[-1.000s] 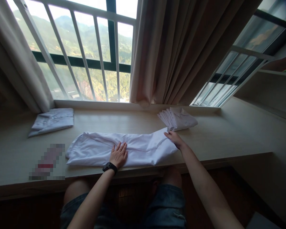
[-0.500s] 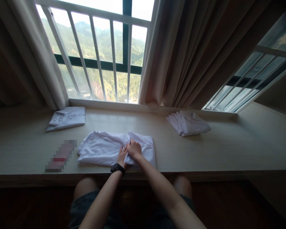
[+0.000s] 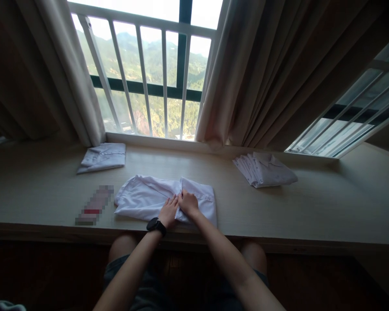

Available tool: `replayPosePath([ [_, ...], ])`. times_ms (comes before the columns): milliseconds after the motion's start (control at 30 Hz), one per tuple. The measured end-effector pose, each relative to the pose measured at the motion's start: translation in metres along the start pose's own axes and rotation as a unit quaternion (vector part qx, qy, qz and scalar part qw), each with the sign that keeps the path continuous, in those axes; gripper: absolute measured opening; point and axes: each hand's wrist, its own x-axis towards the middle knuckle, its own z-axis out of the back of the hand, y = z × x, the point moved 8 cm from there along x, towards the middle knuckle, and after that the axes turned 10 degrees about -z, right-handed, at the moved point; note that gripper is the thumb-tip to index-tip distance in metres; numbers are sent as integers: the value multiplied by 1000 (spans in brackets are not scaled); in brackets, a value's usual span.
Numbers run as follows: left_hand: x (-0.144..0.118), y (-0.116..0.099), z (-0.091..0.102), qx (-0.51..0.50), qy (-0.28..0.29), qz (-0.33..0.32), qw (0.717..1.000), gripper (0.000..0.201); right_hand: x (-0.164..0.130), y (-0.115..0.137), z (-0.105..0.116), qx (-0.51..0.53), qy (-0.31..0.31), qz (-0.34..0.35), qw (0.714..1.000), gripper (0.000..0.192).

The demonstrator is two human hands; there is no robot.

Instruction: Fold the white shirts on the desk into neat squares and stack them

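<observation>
A white shirt (image 3: 142, 196), partly folded, lies on the desk in front of me, its right part doubled over with an edge running up the middle. My left hand (image 3: 169, 211), wearing a black watch (image 3: 156, 225) at the wrist, rests flat on the cloth with its fingers stretched out. Right beside it, my right hand (image 3: 188, 202) is closed on the shirt's folded edge, its fingers curled under. The fingertips of the two hands almost meet. What cloth the right fingers pinch is partly hidden.
A folded white shirt (image 3: 103, 156) lies at the back left of the desk (image 3: 278, 216). Several folded shirts (image 3: 269, 170) overlap in a stack at the back right. A blurred-out flat item (image 3: 95, 206) lies left of the shirt. Curtains (image 3: 243, 86) hang beside the barred window (image 3: 149, 77).
My left hand has shifted to lie flatter on the shirt, just left of the folded edge. My right hand keeps its hold. The whole view has swung slightly to the left.
</observation>
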Motion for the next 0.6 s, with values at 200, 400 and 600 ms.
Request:
replayPosePath([
  [200,-52,-4,34,-32,-170,141,975,58,-11,16,-17,11,28,64,998,35],
  [400,-52,-58,22,48,-141,42,988,59,-22,-4,5,24,-30,126,991,42],
  [600,-53,-54,0,74,-106,29,991,54,-27,-41,-5,-67,-47,120,989,60],
])
